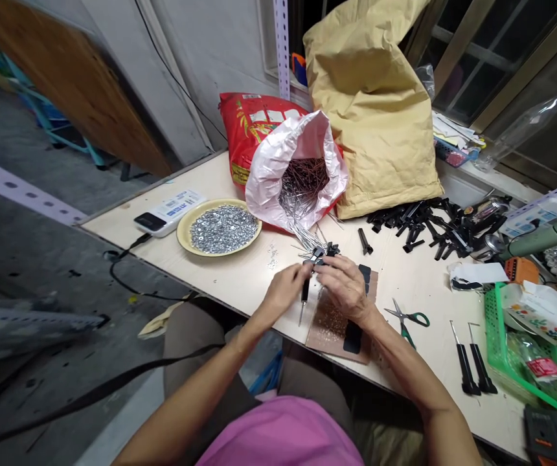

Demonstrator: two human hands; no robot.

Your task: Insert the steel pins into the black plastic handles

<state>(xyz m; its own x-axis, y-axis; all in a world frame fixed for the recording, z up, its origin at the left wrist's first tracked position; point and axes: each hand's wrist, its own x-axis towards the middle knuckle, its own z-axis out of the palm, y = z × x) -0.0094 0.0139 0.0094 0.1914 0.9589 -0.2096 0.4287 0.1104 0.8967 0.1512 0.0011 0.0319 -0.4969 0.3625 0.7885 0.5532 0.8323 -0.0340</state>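
My left hand (pixel 285 288) pinches a black plastic handle with a thin metal rod (pixel 304 292), the rod's tip pointing down toward me. My right hand (pixel 344 285) closes on the handle's wider top end; its fingertips partly hide the contact. Just beyond my fingers, loose metal rods spill from the white mouth of a red sack (pixel 269 168). Under my right wrist lies a brown board (pixel 324 327) with crumbs and black pads on it. To the left, a cream plate (pixel 181 236) holds many small silver metal pieces. A single black handle (pixel 364 241) lies beyond my right hand.
Scissors with green handles (pixel 409 318) lie right of the board. Two black-handled hooked tools (pixel 473 359) lie near a green basket (pixel 495 330). A heap of black handles (pixel 434 223) sits before a big tan sack (pixel 385 129). A white device (pixel 155 223) stands left.
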